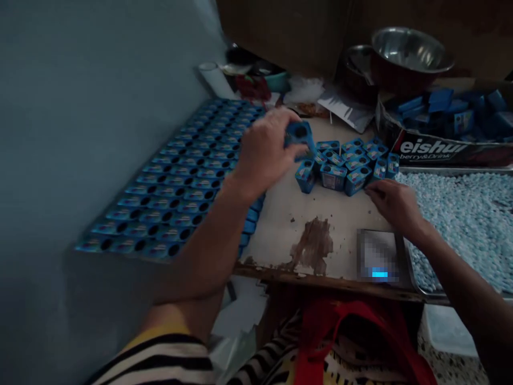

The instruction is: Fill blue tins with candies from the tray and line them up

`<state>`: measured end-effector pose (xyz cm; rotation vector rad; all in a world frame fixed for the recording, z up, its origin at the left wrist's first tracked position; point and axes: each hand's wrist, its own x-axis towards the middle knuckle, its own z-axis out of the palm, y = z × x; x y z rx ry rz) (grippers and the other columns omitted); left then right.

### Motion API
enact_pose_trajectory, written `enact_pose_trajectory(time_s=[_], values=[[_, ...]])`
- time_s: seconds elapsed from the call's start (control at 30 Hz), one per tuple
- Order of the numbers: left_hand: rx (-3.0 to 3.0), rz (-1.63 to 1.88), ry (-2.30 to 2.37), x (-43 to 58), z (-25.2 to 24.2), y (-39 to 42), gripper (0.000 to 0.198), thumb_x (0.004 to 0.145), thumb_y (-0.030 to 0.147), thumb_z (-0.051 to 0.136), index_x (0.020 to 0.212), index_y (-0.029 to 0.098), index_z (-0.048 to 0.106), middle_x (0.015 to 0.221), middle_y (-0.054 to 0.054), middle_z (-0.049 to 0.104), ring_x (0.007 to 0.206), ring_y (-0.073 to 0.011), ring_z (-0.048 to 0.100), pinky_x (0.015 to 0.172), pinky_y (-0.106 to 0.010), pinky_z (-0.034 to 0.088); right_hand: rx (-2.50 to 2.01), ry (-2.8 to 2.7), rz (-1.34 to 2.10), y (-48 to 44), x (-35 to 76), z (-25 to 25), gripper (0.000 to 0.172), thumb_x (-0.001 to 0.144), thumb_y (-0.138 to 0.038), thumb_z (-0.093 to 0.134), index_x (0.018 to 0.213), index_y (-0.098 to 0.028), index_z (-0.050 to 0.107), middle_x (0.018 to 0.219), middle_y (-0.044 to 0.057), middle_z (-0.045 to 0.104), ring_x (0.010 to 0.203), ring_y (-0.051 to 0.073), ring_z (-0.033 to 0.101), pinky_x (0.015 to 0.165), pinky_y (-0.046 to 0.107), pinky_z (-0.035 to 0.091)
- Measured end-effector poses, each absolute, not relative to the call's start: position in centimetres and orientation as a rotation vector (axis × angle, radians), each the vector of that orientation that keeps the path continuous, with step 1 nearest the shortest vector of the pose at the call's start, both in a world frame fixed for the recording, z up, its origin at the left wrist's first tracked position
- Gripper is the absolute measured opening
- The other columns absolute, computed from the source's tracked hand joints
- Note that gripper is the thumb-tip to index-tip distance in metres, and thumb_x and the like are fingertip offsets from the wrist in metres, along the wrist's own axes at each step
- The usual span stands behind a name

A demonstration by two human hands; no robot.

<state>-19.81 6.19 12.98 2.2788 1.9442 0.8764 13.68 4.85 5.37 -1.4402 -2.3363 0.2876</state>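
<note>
Raised over the table, my left hand [266, 147] grips a small blue box [300, 136] with a dark round spot on its face. Below and right of it stands a loose group of blue boxes [333, 176]. My right hand [395, 206] is low at the front right corner of that group, its thumb and fingertips pressed together; whether something small is between them cannot be made out. Many similar blue boxes [172, 187] stand in tight rows along the wall on the left.
A metal tray [409, 267] of pale blue pellets lies at the right. Behind it are a carton [425, 149] of blue boxes and a steel bowl [409, 51]. A small device [377, 254], blurred out, sits near the table's front edge [328, 280].
</note>
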Motion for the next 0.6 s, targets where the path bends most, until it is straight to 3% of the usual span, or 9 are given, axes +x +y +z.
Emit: enact_pose_trajectory(time_s=[0.13, 0.2, 0.27, 0.47, 0.6], values=[[2.233, 0.902, 2.047, -26.5, 15.7, 16.4, 0.059, 0.113, 0.068, 0.068, 0.139, 0.015, 0.064, 0.139, 0.008, 0.075, 0.138, -0.0173, 0.067, 0.118, -0.032, 0.047, -1.679, -2.635, 0.268, 8.0, 3.9, 7.1, 0.035, 0.118, -0.027, 0.053, 0.133, -0.016, 0.084, 0.117, 0.024, 0.090, 0.112, 0.040, 0.088, 0.086, 0.043, 0.062], [2.154, 0.939, 1.975, -28.7, 14.8, 22.0, 0.071, 0.094, 0.082, 0.084, 0.123, 0.021, 0.065, 0.129, 0.009, 0.079, 0.118, -0.0119, 0.062, 0.109, -0.033, 0.047, -1.824, -2.677, 0.283, 8.3, 0.8, 7.3, 0.035, 0.120, -0.029, 0.054, 0.135, -0.012, 0.080, 0.122, 0.026, 0.088, 0.120, 0.040, 0.087, 0.090, 0.041, 0.063], [2.123, 0.932, 1.918, -30.2, 12.9, 26.7, 0.071, 0.083, 0.086, 0.088, 0.111, 0.025, 0.064, 0.115, 0.010, 0.080, 0.104, -0.0108, 0.054, 0.102, -0.033, 0.044, -1.913, -2.650, 0.315, 8.2, -0.6, 7.1, 0.035, 0.122, -0.030, 0.053, 0.139, -0.010, 0.076, 0.125, 0.026, 0.088, 0.124, 0.040, 0.086, 0.093, 0.041, 0.063], [2.200, 0.836, 1.647, -33.5, 6.0, 31.6, 0.089, 0.063, 0.111, 0.052, 0.092, 0.028, 0.064, 0.089, 0.011, 0.075, 0.096, -0.0097, 0.048, 0.095, -0.028, 0.039, -2.006, -2.562, 0.376, 7.1, 0.2, 5.5, 0.040, 0.123, -0.027, 0.051, 0.157, -0.009, 0.061, 0.118, 0.023, 0.089, 0.117, 0.041, 0.088, 0.089, 0.042, 0.062], [2.276, 0.799, 1.555, -35.6, 2.8, 31.2, 0.094, 0.067, 0.112, 0.036, 0.088, 0.027, 0.066, 0.076, 0.012, 0.069, 0.087, -0.0101, 0.047, 0.086, -0.026, 0.037, -1.982, -2.516, 0.443, 6.7, 0.0, 4.6, 0.054, 0.122, -0.027, 0.056, 0.171, -0.007, 0.047, 0.125, 0.022, 0.089, 0.120, 0.040, 0.087, 0.092, 0.043, 0.062]])
